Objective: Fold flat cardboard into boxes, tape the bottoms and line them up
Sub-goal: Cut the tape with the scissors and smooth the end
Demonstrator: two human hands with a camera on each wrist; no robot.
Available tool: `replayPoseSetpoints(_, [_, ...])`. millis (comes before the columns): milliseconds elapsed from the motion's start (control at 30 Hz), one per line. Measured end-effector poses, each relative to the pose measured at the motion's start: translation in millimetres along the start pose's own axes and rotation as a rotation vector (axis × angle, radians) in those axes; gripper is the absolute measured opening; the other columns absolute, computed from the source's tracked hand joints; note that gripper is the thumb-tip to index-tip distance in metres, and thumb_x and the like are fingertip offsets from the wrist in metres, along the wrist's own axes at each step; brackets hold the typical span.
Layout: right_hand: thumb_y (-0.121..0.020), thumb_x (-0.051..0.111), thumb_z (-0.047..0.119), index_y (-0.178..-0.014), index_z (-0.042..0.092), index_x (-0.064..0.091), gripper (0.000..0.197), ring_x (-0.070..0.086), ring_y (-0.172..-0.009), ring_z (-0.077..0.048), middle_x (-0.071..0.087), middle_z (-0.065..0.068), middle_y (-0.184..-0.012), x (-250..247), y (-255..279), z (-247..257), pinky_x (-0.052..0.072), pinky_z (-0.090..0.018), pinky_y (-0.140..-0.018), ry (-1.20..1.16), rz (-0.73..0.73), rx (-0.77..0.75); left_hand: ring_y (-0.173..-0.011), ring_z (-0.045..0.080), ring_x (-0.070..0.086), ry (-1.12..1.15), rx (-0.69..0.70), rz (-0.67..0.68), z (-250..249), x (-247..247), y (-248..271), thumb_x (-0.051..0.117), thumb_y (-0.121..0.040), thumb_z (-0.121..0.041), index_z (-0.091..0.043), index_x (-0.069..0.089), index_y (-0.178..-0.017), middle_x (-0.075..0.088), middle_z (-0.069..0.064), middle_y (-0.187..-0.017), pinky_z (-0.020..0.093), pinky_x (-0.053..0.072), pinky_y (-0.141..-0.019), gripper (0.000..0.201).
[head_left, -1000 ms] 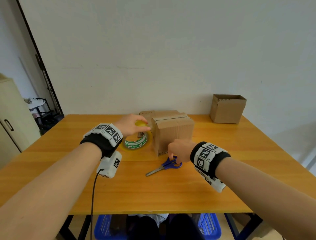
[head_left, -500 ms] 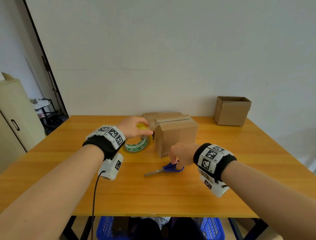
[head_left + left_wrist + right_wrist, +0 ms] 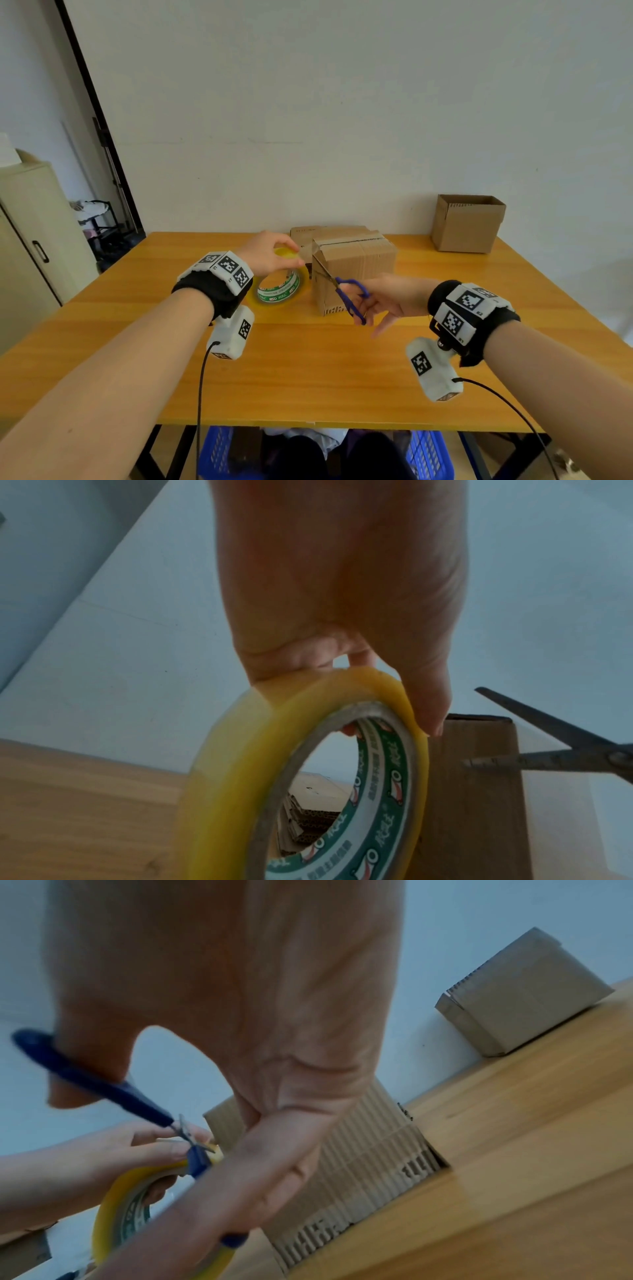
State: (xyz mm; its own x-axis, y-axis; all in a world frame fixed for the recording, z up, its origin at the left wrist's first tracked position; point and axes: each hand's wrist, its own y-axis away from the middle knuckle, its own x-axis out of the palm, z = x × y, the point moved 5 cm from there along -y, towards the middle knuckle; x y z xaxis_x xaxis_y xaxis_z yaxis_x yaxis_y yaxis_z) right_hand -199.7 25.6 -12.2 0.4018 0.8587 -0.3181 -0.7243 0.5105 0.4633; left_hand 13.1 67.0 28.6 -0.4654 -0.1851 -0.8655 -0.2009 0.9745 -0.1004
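A folded cardboard box [image 3: 356, 270] stands at the table's middle with a strip of tape along its top seam. My left hand [image 3: 265, 251] grips the yellow tape roll [image 3: 279, 286] just left of the box; the roll [image 3: 308, 791] fills the left wrist view. My right hand [image 3: 380, 301] holds blue-handled scissors [image 3: 346, 291] with the blades parted at the box's upper left corner. The scissor blades [image 3: 548, 745] show beside the box edge [image 3: 479, 791]. In the right wrist view the scissors [image 3: 113, 1088] cross toward the roll [image 3: 113, 1199].
An open-topped box [image 3: 467, 222] stands at the far right by the wall. Flat cardboard [image 3: 325, 233] lies behind the taped box. The wooden table [image 3: 308, 377] has free room in front. A cabinet [image 3: 27, 246] stands at the left, blue baskets [image 3: 219, 452] below.
My right hand picked the scissors up from the table and raised them, blades parted, to the box's left corner. My left hand lifted the tape roll slightly.
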Motion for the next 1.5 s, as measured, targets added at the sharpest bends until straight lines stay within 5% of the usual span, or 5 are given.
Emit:
replayPoseSetpoints(233, [-0.066, 0.063, 0.06, -0.098, -0.001, 0.062, 0.069, 0.06, -0.056, -0.016, 0.066, -0.013, -0.08, 4, -5, 6, 0.058, -0.037, -0.063, -0.12, -0.127, -0.054, -0.127, 0.02, 0.044, 0.001, -0.023, 0.0, -6, -1, 1, 0.068, -0.082, -0.043, -0.02, 0.063, -0.117, 0.053, 0.0, -0.134, 0.026, 0.032, -0.091, 0.042])
replayPoseSetpoints(400, [-0.082, 0.062, 0.052, -0.096, -0.003, 0.064, 0.057, 0.055, -0.052, -0.015, 0.065, -0.014, -0.077, 9, -10, 10, 0.058, -0.037, -0.062, -0.141, -0.194, -0.157, -0.125, 0.02, 0.046, 0.013, -0.037, -0.018, -6, -2, 1, 0.069, -0.081, -0.041, -0.019, 0.064, -0.115, 0.053, 0.001, -0.134, 0.026, 0.032, -0.089, 0.041])
replayPoseSetpoints(1233, [-0.087, 0.065, 0.033, -0.089, -0.002, 0.063, 0.036, 0.046, -0.045, -0.01, 0.057, -0.005, -0.067, 13, -10, 17, 0.056, -0.029, -0.049, -0.173, -0.271, -0.249, -0.125, 0.02, 0.046, -0.01, -0.024, -0.026, -5, -1, 0, 0.069, -0.082, -0.037, -0.02, 0.062, -0.113, 0.053, 0.0, -0.133, 0.025, 0.032, -0.089, 0.036])
replayPoseSetpoints(1500, [-0.085, 0.067, 0.03, -0.085, 0.001, 0.062, 0.03, 0.048, -0.045, -0.009, 0.055, -0.007, -0.068, 15, -8, 21, 0.058, -0.028, -0.051, -0.109, -0.271, -0.263, -0.1, 0.02, 0.057, -0.215, -0.017, -0.042, -4, 1, -5, 0.068, -0.081, -0.034, -0.027, 0.056, -0.113, 0.058, -0.002, -0.119, 0.034, 0.05, -0.082, 0.034])
